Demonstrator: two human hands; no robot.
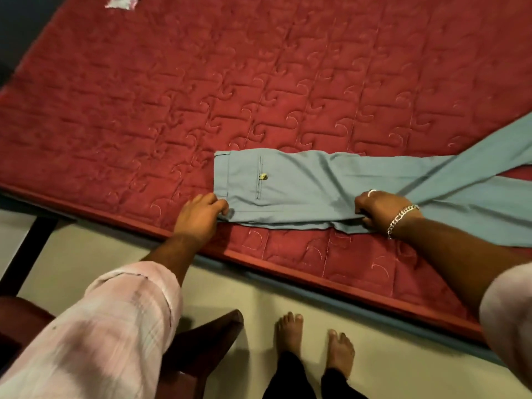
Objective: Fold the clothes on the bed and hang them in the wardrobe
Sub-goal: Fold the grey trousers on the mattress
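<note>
The left hand (198,216) pinches the waistband corner and the right hand (383,210) grips the near edge of the blue trousers (311,188), which lie flat on the red mattress (259,82) near its front edge.

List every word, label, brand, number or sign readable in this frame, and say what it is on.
None can be read.
The trousers show only a plain pocket button with no lettering visible.
The mattress carries stitched swirls, not letters.
The white and blue scrap at the mattress's far edge is cut off and too blurred to show any print.
</note>
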